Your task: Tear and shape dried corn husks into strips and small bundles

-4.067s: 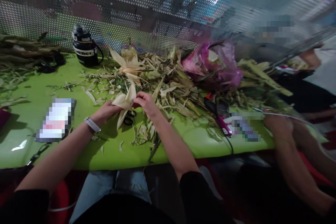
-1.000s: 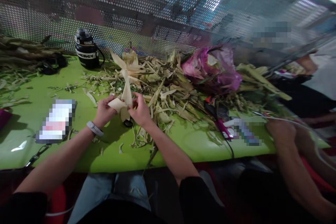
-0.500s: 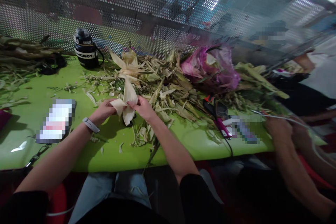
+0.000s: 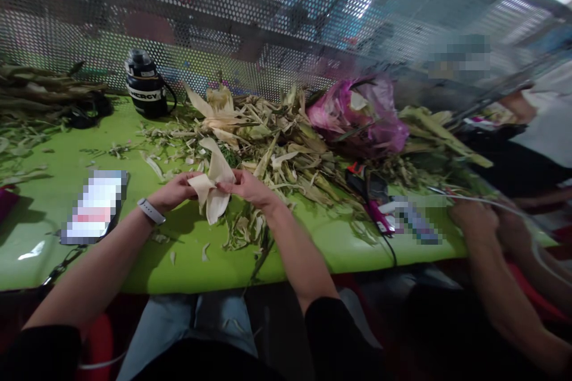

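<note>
Both my hands hold a pale dry corn husk (image 4: 214,181) just above the green table (image 4: 71,161). My left hand (image 4: 172,191), with a white watch on its wrist, pinches the husk's folded left part. My right hand (image 4: 251,187) pinches its right edge with thumb and fingers. The husk's broad leaves curl up and hang down between my hands. A large heap of husks and stalks (image 4: 277,143) lies right behind my hands.
A black bottle (image 4: 145,84) stands at the back by the perforated metal wall. A phone (image 4: 95,206) lies at the left. A pink plastic bag (image 4: 357,113) sits on the heap. Another person's hand (image 4: 476,220) rests at the right beside a pink tool (image 4: 379,214) and cable.
My hands have turned and folded the husk; its long leaf that stood upright one second ago now curls lower between my fingers. The head view shifted slightly.
</note>
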The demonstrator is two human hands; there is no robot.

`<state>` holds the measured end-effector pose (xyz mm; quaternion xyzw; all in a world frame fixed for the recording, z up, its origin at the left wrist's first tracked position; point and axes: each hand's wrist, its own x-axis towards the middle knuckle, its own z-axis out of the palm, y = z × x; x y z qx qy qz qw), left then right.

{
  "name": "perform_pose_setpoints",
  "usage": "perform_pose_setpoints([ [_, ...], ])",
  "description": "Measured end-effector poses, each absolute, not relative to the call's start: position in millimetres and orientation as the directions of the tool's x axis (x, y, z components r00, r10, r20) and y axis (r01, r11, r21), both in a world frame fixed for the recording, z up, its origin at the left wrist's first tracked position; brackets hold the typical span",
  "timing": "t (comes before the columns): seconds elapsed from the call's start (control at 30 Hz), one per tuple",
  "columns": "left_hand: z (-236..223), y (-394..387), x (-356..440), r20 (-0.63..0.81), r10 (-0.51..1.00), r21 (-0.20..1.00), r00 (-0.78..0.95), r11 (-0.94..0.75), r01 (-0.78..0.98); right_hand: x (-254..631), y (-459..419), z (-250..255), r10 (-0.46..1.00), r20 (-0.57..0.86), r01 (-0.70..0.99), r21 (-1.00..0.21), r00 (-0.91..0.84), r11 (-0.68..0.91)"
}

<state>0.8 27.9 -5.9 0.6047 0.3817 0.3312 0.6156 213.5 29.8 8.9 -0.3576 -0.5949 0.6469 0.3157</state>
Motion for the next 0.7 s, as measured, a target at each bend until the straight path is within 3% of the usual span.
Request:
perform_pose_setpoints([
  [0.17,-1.8,26.6,1.7,-0.177,0.859,0.982,0.48,0.188,0.026,216.4,29.8,9.7,0.809,-0.06,0.052,-0.998,-0.585,-0.037],
  [0.7,-0.5,26.6,-4.9,-0.165,0.778,0.986,0.607,0.115,0.12,222.1,28.6,13.6,0.742,-0.132,0.117,-0.991,-0.658,-0.072],
])
